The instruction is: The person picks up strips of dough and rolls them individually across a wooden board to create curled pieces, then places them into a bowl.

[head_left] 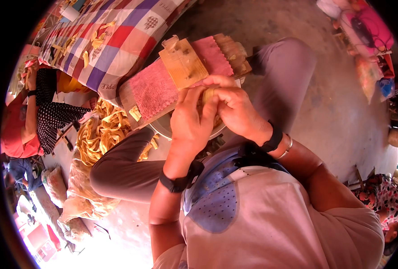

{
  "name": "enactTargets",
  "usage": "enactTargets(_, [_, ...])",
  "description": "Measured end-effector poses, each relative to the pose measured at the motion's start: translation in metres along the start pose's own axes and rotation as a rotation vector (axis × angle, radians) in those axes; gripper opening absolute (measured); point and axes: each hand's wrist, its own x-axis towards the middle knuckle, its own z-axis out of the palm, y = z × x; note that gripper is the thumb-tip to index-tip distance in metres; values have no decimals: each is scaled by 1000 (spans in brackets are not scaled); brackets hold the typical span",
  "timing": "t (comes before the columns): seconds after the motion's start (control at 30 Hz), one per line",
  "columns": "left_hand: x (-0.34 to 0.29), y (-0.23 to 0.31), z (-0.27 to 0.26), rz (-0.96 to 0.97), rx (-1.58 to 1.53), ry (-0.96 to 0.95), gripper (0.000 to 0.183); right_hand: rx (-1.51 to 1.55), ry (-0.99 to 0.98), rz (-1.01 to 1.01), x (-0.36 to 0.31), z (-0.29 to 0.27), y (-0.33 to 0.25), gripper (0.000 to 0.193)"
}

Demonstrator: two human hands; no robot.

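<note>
My left hand (191, 117) and my right hand (235, 106) meet over the near edge of a board. Both have their fingers closed on a small yellow strip (208, 95), mostly hidden by the fingers. Just beyond the fingertips, a yellowish wooden block (183, 65) with a clear piece at its far end lies on a pink cloth (152, 89) with zigzag edges. The cloth is spread over the wooden board (233, 53), which rests across a round basin (164, 127). A short yellow piece (135, 113) sits at the board's left end.
A heap of yellow strips (101, 134) lies left of my knee, above a pale sack (80, 195). Loose strips are scattered on a checked cover (118, 40) at the far left. A person in a red top (17, 121) sits at the left; another person (385, 197) is at the right.
</note>
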Motion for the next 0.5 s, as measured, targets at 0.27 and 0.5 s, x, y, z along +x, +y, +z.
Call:
enactTargets(0.27, [-25,-11,11,-601,-905,10,23,45,225,-8,3,-4,3,6])
enactTargets(0.5, [-50,-44,-30,-304,-217,-38,15,385,294,237,7,-42,30,10])
